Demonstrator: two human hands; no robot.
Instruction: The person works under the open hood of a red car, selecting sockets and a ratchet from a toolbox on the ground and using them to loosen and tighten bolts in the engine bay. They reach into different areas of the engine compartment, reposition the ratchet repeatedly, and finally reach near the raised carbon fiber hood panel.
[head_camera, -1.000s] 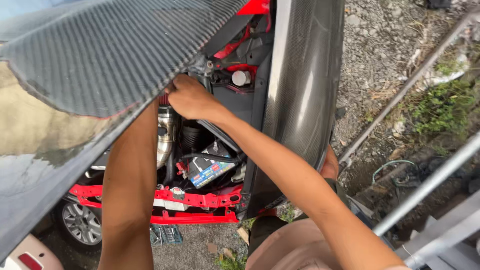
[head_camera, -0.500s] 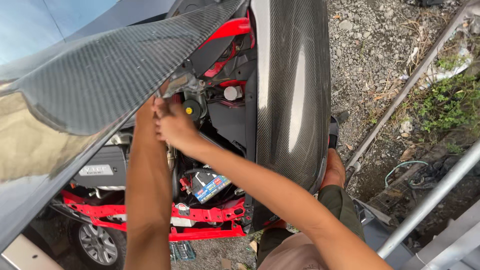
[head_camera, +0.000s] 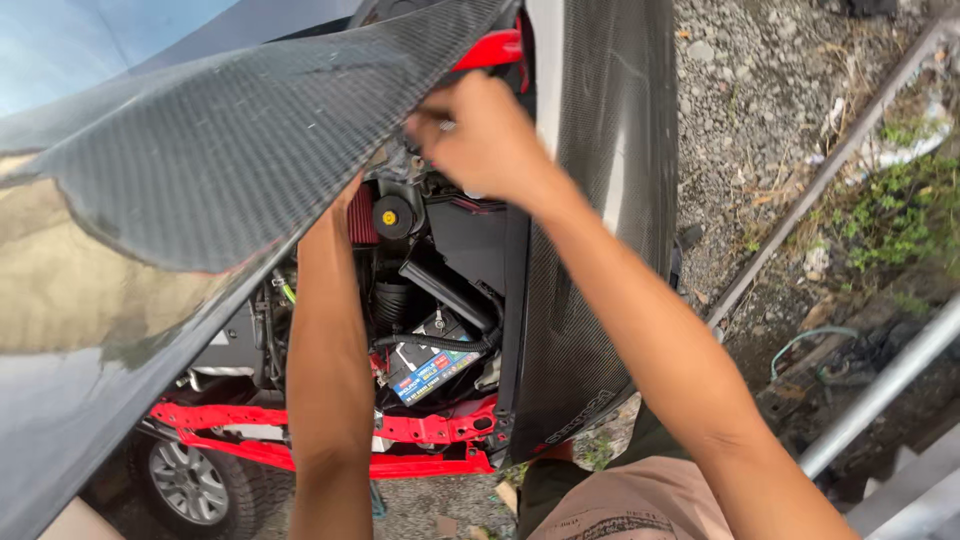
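Above, we see the right hand (head_camera: 480, 135) curled at the raised carbon-fibre hood's (head_camera: 250, 150) edge, grip blurred and unclear; our left hand is hidden; a blue-labelled battery (head_camera: 430, 365) sits below.

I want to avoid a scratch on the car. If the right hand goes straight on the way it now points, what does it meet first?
The right hand points toward the raised carbon-fibre hood, at its edge above the engine bay. Probably it would meet the hood's underside or edge first; it may already touch it. Depth is unclear and the hand is blurred.

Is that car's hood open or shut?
Open: the carbon-fibre hood is lifted, exposing the engine bay, battery and red frame.
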